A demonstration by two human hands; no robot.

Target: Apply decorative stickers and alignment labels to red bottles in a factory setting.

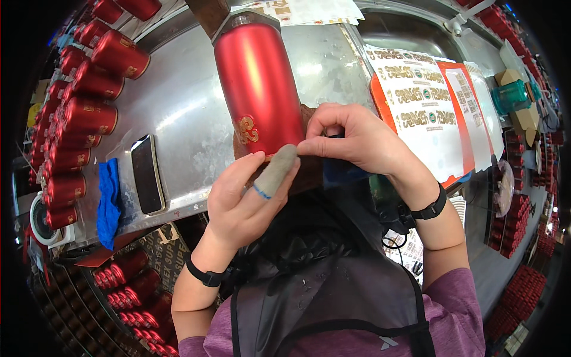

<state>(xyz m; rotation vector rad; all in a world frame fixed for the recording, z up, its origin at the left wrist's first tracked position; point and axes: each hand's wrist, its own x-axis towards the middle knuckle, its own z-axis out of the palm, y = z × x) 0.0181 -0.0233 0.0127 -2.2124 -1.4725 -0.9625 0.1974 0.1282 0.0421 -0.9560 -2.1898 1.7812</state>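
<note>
A glossy red metal canister (259,83) with a gold emblem (246,130) lies on its side, its base end toward me, on a brown wooden support (306,116). My left hand (241,199) is at the base rim, thumb tip touching it. Its index finger stretches forward in a grey finger cot (276,169) with a blue band, apart from the thumb. My right hand (360,137) is closed in a pinch at the canister's lower right edge, thumb tip beside the covered fingertip. Whatever the pinch holds is too small or hidden to make out.
Rows of red canisters (89,116) line the left of the metal worktop (178,89). A phone (147,172) and a blue cloth (108,202) lie near its front edge. Gold-printed decal sheets (416,101) rest on an orange board (380,98) at right. More canisters (134,285) stand below left.
</note>
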